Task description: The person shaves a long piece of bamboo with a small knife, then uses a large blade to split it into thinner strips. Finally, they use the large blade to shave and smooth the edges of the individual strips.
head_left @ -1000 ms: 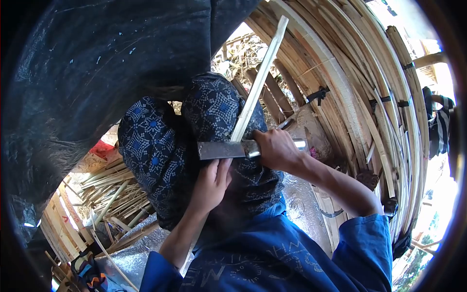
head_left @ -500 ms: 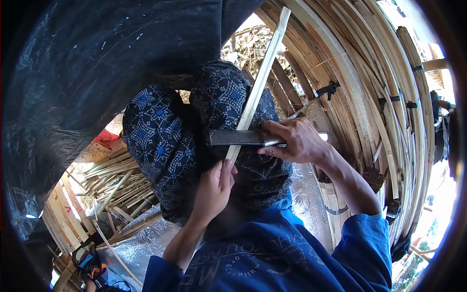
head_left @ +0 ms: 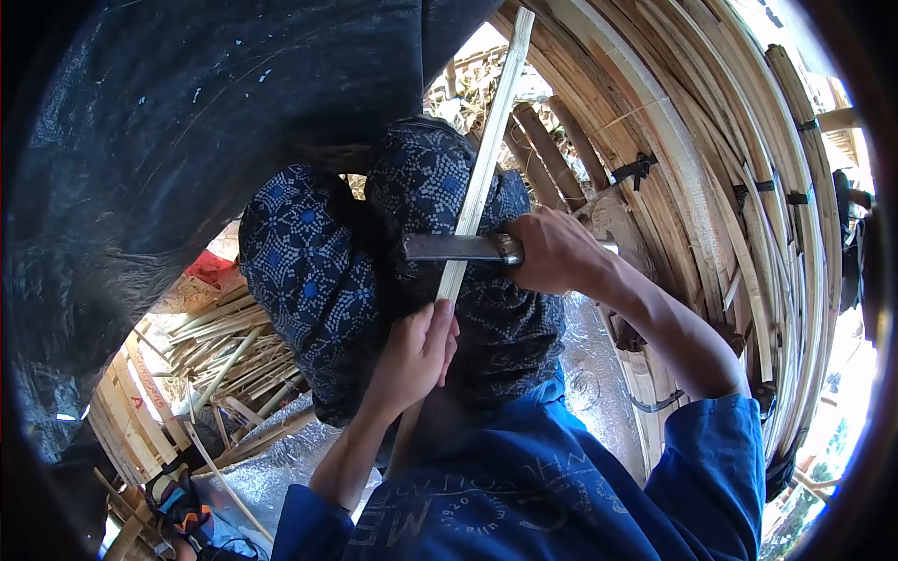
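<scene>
A long, pale bamboo strip [head_left: 482,178] slants over my lap, its top end up beyond my knees and its lower end running under my left forearm. My left hand [head_left: 416,351] is closed around it, thumb lying along the top face. In my right hand [head_left: 561,251] is the handle of a knife, fingers wrapped round it. The dark, broad knife blade [head_left: 447,247] lies crosswise over the strip, just above my left hand, pointing left. Patterned dark trousers [head_left: 309,243] cover my bent knees beneath.
Bundles of long split strips [head_left: 692,178], tied with black bands, curve along the right side. A dark sheet [head_left: 206,122] hangs at upper left. Below it lie a heap of thin sticks [head_left: 229,351] and silvery foil sheeting [head_left: 253,486]. Short brown bamboo poles [head_left: 547,154] stand beyond my knees.
The strip's top end has shifted left and slightly up. My right hand has turned on the knife, knuckles now more over the handle. My left hand keeps its hold.
</scene>
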Motion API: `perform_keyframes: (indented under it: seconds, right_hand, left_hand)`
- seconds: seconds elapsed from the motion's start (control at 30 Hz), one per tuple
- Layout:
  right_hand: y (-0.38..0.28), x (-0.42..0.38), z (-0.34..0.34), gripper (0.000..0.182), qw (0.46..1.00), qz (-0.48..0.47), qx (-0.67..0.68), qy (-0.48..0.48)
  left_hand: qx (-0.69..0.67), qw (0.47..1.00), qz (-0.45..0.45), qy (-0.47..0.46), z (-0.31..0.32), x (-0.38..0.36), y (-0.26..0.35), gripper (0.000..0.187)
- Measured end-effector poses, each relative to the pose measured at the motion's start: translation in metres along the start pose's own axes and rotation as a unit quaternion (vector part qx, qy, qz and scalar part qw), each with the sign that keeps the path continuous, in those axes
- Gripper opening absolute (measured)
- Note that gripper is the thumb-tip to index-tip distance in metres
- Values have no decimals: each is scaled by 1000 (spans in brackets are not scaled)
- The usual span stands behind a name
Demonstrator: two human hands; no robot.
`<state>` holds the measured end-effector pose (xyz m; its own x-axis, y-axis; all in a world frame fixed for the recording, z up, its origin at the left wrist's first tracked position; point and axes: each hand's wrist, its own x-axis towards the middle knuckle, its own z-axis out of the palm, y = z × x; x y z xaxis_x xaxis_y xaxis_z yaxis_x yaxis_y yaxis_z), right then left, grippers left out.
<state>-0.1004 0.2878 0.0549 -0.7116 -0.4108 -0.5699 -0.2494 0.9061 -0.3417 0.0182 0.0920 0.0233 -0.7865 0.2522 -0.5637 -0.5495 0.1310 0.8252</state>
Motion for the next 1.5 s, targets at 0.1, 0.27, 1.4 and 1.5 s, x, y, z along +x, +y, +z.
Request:
perform_keyframes:
  seconds: [0.1,0.27,1.4,1.5]
  right_hand:
    - [1,1,0,12,1000,-7,-6,-10]
    - [7,0,12,9,997,-60,-10,37]
    - [8,3,16,18,999,-14,-3,41]
    - [8,7,14,17,999,-20,1,44]
  left_hand:
    - [-102,995,14,-14,8,10,-11,42]
    - [-110,994,26,-12,7,12,-9,42]
    - [76,996,23,50,15,8,5,40]
    - [101,993,18,52,15,14,11,38]
